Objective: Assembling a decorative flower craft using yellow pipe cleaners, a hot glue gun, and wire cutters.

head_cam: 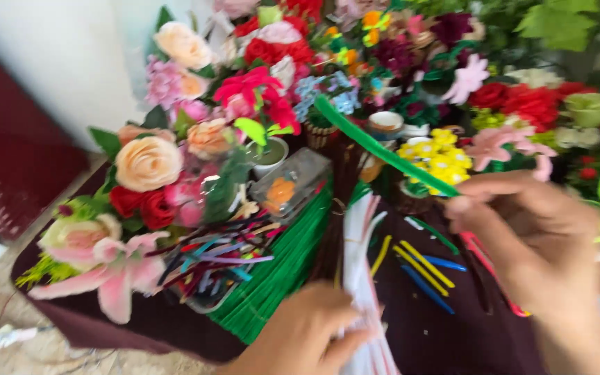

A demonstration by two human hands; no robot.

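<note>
Dark maroon table (140, 323), crowded with artificial flowers (148, 163).
Right hand (539, 243) pinches green pipe cleaner (376, 149) (raised, slanted over table); left hand (300, 337) grips white pipe-cleaner bundle (361, 264).

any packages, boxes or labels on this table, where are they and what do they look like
Clear plastic box: middle of the table beside the green pipe-cleaner bundle, rectangular, see-through, something orange inside.
Clear plastic tray: left of that bundle, under the flowers, shallow, full of mixed coloured pipe cleaners.
No labels, signs or screens show.
Left hand rests on a white pipe-cleaner bundle; right hand pinches a green pipe cleaner.
</note>
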